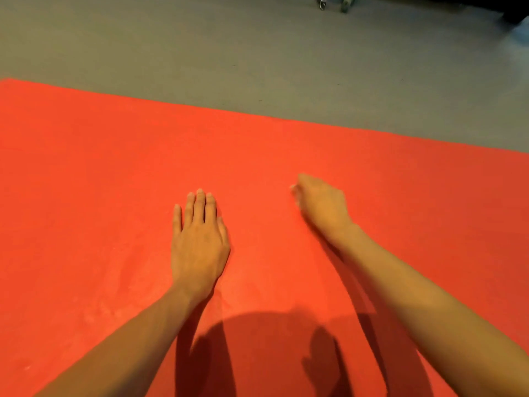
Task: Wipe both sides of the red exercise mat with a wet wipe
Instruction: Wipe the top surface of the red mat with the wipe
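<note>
1. Grip of the left hand [200, 247] is lying apart, fingers straight, flat on the red mat [86, 167].
2. Right hand [323, 204] is blurring; its grip cannot be told; a white sliver [294, 188] is showing at its fingertips.
3. Mat is lying spread on the grey floor [200, 53].

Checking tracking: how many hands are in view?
2: left hand flat on the mat, centre; right hand, blurred, over the mat to its right.
</note>
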